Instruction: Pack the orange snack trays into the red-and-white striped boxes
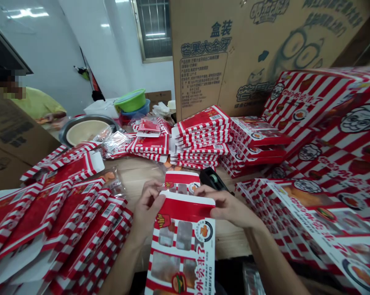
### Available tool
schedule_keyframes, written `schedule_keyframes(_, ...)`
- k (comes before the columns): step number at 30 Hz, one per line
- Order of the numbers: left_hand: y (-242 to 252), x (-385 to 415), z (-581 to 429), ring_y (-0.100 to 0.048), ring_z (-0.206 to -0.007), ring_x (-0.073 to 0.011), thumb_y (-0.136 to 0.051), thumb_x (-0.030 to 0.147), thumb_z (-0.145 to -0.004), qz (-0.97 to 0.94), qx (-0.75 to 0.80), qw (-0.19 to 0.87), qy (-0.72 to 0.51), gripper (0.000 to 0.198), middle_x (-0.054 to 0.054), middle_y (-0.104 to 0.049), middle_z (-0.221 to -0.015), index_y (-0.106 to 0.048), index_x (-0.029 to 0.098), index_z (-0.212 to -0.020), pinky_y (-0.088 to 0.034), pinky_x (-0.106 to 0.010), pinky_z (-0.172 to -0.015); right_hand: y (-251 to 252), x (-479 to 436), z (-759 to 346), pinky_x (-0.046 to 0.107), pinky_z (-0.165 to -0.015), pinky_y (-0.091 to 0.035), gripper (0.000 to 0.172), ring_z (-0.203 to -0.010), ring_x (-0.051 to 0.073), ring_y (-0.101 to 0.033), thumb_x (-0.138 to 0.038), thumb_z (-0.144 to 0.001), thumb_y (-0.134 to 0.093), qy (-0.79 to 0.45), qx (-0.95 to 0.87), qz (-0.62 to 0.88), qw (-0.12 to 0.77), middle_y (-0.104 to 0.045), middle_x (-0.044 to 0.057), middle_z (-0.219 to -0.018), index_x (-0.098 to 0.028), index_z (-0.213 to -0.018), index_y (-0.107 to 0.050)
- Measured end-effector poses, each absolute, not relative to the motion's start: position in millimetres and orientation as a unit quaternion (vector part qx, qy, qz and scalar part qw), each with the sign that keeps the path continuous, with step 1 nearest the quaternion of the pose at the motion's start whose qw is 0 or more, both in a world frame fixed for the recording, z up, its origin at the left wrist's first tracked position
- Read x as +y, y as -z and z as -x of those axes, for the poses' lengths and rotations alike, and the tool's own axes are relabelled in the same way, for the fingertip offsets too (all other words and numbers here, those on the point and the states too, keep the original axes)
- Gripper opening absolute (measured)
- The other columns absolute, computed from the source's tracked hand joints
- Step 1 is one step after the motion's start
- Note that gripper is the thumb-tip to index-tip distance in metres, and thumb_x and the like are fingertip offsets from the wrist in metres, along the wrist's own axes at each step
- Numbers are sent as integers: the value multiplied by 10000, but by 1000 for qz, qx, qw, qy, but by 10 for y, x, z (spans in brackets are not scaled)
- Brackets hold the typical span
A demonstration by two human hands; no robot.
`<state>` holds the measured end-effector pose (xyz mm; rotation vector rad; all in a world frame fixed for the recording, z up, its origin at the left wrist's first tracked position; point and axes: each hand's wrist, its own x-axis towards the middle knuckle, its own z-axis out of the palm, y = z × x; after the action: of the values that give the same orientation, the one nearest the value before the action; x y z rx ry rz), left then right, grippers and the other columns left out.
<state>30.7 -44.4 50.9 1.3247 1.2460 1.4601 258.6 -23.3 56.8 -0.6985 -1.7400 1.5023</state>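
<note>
Red-and-white striped cardboard carton [181, 246], printed with fries and a burger, with window panels: upright across the lower middle of the view, lower end running out of frame. Left grip [148, 209] closed in a pinch on the carton's upper left edge, fingers curled over the top. Right grip [231, 207] partly closed on the upper right corner, fingers [208, 196] laid across the red band. Carton between both grips, in firm contact with each.

Just beyond, a second striped carton [181, 182] on the wooden tabletop [231, 241], directly behind the held one and next to the left grip. Black tape dispenser [212, 179] just beside it, to the right.

Flat striped cartons in overlapping rows at left [59, 229], in tall stacks ahead [201, 139], and in large piles at right [329, 164]. Beyond: clear plastic bags [113, 143], a steel tray holding a beige bowl [86, 132], and a green basin [130, 101]. Large printed shipping box [224, 53] against the white wall [111, 53]. Co-worker in a yellow-green shirt [37, 104] at far left, well apart.
</note>
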Motion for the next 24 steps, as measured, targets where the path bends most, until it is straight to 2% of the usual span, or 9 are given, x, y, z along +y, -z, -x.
schedule_keyframes(2,-487,-469,-303,-525,-751,-129,-628,318,-724,-514,494,421,-561,281,-6,-551,-811,-436,183,-570,-427,-199,-665,-519,-313,-2559,262,-778,-472,144,-883,156,-583,-330,-747,-693,-603,-654,276,363,-611,17,-928,-198,-786,-737)
schedule_keyframes(5,-465,-506,-324,-386,-498,-82,-622,391,-732,-485,518,466,-528,340,61,-424,-551,-396,192,-575,-341,-176,-477,-489,-384,-2510,224,-670,-478,119,-742,122,-588,-296,-780,-659,-651,-618,270,348,-634,-8,-822,-202,-765,-731)
schedule_keyframes(7,-477,-517,-341,-322,-449,-64,-642,421,-709,-467,523,482,-525,388,81,-368,-497,-369,189,-559,-291,-166,-435,-460,-406,-2463,220,-636,-476,157,-670,115,-589,-327,-785,-655,-679,-589,271,345,-656,-11,-757,-191,-744,-724)
schedule_keyframes(9,-525,-512,-350,-312,-430,-53,-660,438,-684,-434,516,498,-546,418,87,-368,-481,-352,187,-552,-277,-159,-420,-413,-426,-2405,226,-635,-482,179,-660,123,-605,-358,-786,-661,-678,-548,295,392,-677,-4,-743,-189,-776,-719)
schedule_keyframes(12,-675,-452,-349,-314,-400,-46,-672,423,-657,-361,525,490,-595,411,99,-375,-458,-346,190,-562,-273,-151,-398,-366,-481,-2305,289,-788,-494,323,-886,179,-635,-442,-767,-675,-644,-474,306,517,-692,38,-984,-233,-1012,-679)
schedule_keyframes(15,-855,-269,-353,-370,-403,-55,-662,395,-658,-332,552,447,-620,358,99,-410,-457,-378,192,-579,-308,-153,-403,-417,-547,-2200,380,-1006,-384,623,-1210,237,-484,-520,-737,-675,-619,-456,278,576,-501,63,-1350,-294,-1290,-496)
schedule_keyframes(19,-861,112,-426,-575,-601,-117,-613,466,-702,-362,564,429,-605,297,41,-597,-646,-514,186,-716,-434,-185,-539,-418,-520,-2088,391,-1109,-239,751,-1360,223,-274,-413,-795,-632,-525,-500,378,576,-263,29,-1503,-295,-1434,-255)
schedule_keyframes(21,-726,246,-490,-630,-826,-171,-586,469,-733,-385,563,442,-582,316,-20,-665,-879,-560,185,-870,-477,-214,-658,-283,-448,-2064,405,-1130,-170,749,-1388,236,-190,-381,-788,-615,-472,-515,455,552,-219,45,-1517,-249,-1437,-265)
schedule_keyframes(24,-464,262,-528,-573,-1090,-216,-650,339,-718,-408,554,483,-541,441,-95,-583,-1235,-532,196,-1118,-484,-253,-805,5,-355,-2068,441,-1132,-129,752,-1399,268,-132,-380,-743,-641,-445,-523,516,512,-252,75,-1504,-206,-1407,-334)
